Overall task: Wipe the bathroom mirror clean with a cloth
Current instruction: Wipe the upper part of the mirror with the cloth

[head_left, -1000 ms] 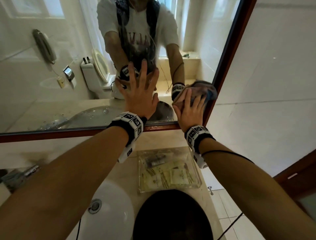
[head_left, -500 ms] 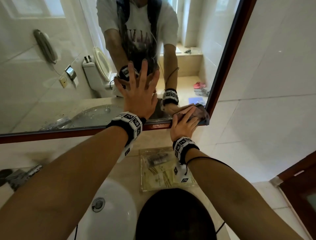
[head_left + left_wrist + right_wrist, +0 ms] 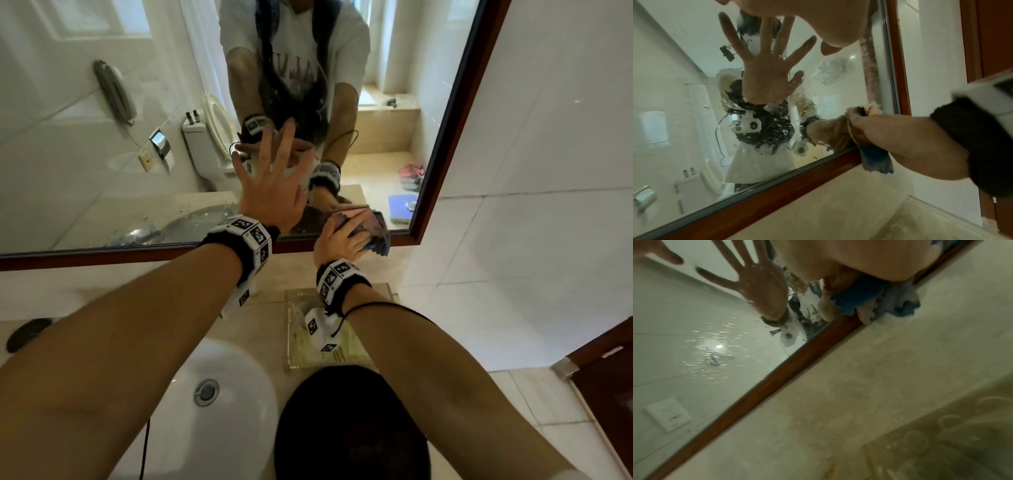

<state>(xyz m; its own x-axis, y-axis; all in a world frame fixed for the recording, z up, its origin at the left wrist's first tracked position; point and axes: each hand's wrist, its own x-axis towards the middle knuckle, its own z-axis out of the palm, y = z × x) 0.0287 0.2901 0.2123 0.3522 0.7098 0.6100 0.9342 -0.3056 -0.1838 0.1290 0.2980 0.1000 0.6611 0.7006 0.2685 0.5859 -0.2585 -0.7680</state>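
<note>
The mirror (image 3: pixel 102 171) has a red-brown wooden frame (image 3: pixel 445 144) and water spots (image 3: pixel 191 219) low on the glass. My left hand (image 3: pixel 270 192) presses flat on the glass near its lower middle, fingers spread. My right hand (image 3: pixel 342 240) grips a bunched pink-and-blue cloth (image 3: pixel 373 229) against the mirror's bottom right corner, over the lower frame. The left wrist view shows that right hand (image 3: pixel 890 129) with the cloth (image 3: pixel 875 159) hanging over the frame (image 3: pixel 777 186). In the right wrist view the cloth (image 3: pixel 869 300) sits on the frame (image 3: pixel 777 378) under my palm.
Below the mirror a beige counter (image 3: pixel 260 329) holds a white sink basin (image 3: pixel 222 394) and a clear tray (image 3: pixel 294 342) of packets under my right wrist. White tiled wall (image 3: pixel 531 171) adjoins the mirror on the right, with a wooden door frame (image 3: pixel 609 359) lower right.
My right hand has slid the cloth down the mirror's right edge to the bottom right corner. The left hand has stayed pressed on the glass.
</note>
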